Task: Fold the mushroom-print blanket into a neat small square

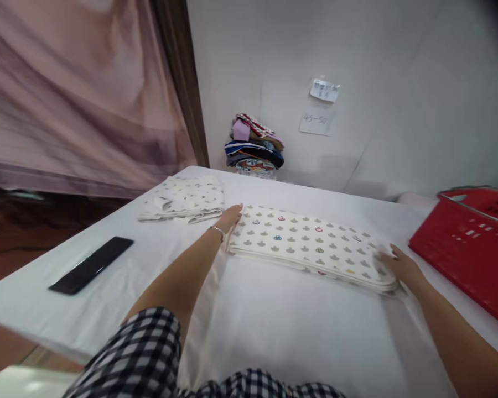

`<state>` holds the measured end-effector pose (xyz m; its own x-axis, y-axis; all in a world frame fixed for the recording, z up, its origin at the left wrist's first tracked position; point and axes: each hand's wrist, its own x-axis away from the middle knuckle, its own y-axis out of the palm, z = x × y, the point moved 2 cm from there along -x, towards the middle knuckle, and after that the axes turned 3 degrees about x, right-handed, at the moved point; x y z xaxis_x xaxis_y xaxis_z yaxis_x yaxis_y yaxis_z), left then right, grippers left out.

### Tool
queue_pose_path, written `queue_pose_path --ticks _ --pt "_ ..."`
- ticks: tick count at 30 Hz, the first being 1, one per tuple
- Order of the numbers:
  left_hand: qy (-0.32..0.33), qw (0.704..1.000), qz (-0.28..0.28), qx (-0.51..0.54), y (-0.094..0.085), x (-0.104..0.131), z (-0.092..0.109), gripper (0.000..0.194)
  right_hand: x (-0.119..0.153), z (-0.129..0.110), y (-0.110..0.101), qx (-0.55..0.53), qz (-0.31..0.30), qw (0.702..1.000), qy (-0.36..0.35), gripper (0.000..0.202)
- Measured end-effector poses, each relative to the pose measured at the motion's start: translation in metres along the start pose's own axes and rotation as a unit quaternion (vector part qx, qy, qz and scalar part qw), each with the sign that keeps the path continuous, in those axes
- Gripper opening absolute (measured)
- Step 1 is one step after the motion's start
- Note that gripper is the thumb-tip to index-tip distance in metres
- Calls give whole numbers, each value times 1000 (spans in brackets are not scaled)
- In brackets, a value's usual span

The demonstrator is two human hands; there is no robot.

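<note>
A long folded white cloth (305,243) lies flat on the white-covered table in front of me. Its print shows grey shapes with a few red, blue, green and yellow ones. My left hand (231,217), with a bracelet at the wrist, rests against the cloth's left end with its fingers stretched out. At the right end, my right hand (400,266) touches the top and edge of the cloth; its fingers look apart, though the tips are blurred. Behind my left hand lies another folded white cloth (186,196) with small dark prints.
A black flat object (92,265) lies on the table (290,326) at left. To the right stands a red basket (467,243) with a metal handle. Stacked folded fabrics (255,146) sit beyond the far edge, by a wall with paper notes (315,120). A pink curtain (78,94) hangs left.
</note>
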<state>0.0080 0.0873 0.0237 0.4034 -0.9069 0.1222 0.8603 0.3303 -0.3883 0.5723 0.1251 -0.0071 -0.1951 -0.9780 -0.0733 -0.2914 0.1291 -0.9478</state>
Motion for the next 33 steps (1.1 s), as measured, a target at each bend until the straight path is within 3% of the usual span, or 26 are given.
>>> queue_pose_path --ticks 4,7,9,12,14,15,17,20,23,25,28,33 --pt "-51 998 -14 -31 -29 26 -20 29 18 22 -3 -104 -21 993 58 72" --pt "-53 997 -14 -63 -37 57 -34 24 22 21 -2 -74 8 997 34 68" --pt "-42 995 -10 -87 -37 77 -38 24 23 5 -2 -42 39 998 -21 63" --pt "-21 992 10 -122 -36 98 -37 28 37 -49 -6 -37 132 972 -189 51" --pt "-9 990 16 -138 -36 107 -35 29 58 -98 -6 -75 149 944 -284 46" --pt "-3 989 14 -145 -36 109 -34 28 70 -123 -4 -103 123 942 -294 44" --pt "6 988 4 -155 -39 113 -33 22 95 -174 5 -156 11 944 -289 38" --pt "15 986 -15 -163 -46 117 -35 16 133 -245 23 -210 -117 910 -336 31" --pt "23 986 -41 -162 -50 119 -39 15 159 -303 42 -235 -135 862 -428 25" --pt "36 985 -47 -163 -50 120 -41 17 169 -334 55 -225 -133 845 -467 21" --pt "71 982 -38 -168 -46 119 -42 18 177 -366 72 -187 -118 842 -493 17" --pt "103 976 -34 -190 -38 118 -44 13 182 -385 91 -145 -100 832 -526 11"
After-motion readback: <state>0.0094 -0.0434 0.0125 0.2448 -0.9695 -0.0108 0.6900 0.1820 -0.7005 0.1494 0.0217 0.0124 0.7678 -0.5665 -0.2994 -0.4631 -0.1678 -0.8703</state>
